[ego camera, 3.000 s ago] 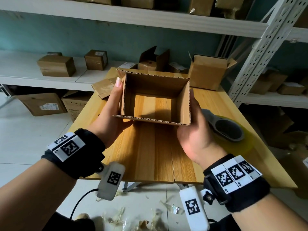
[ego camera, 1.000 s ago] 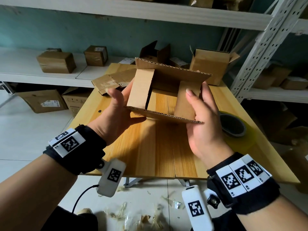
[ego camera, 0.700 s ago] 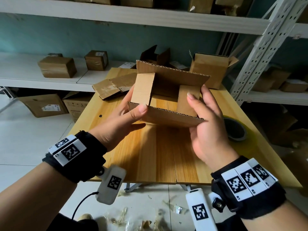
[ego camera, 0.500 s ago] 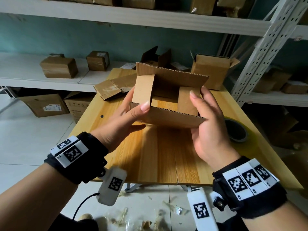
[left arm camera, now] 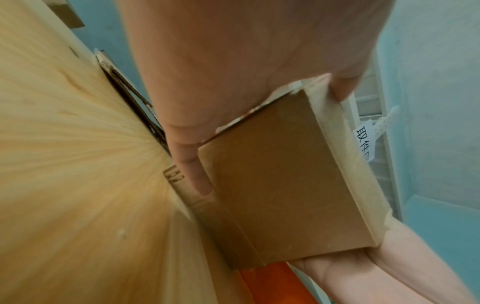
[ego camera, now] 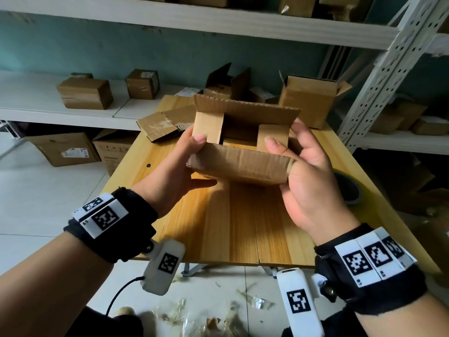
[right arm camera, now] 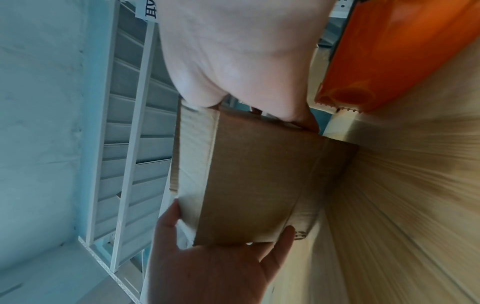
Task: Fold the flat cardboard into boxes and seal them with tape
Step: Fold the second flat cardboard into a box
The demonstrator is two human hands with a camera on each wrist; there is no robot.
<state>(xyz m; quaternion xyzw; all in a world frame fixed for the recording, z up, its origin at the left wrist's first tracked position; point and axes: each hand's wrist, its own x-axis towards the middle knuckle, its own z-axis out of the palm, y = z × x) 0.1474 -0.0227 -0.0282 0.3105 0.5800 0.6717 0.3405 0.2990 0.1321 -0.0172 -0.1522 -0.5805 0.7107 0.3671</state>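
Observation:
I hold a small brown cardboard box point(ego camera: 239, 164) in the air above the wooden table point(ego camera: 240, 229). Its two short end flaps are folded inward. The near long flap tilts up toward me and the far long flap point(ego camera: 245, 109) stands up. My left hand point(ego camera: 181, 166) grips the box's left end, thumb on the near flap's top edge. My right hand point(ego camera: 301, 171) grips the right end, thumb over the near flap. The wrist views show the box's underside point(left arm camera: 283, 181) point(right arm camera: 257, 181) between both palms.
A flattened cardboard piece point(ego camera: 165, 124) lies at the table's far left. An open box point(ego camera: 308, 98) stands at the far right. A roll of clear tape point(ego camera: 347, 190) sits on the table's right side, with an orange dispenser point(right arm camera: 394, 51) nearby. Shelves with boxes surround the table.
The end flaps were folded inward from an open tube. Since half a second ago both thumbs have pushed the near long flap further up and inward.

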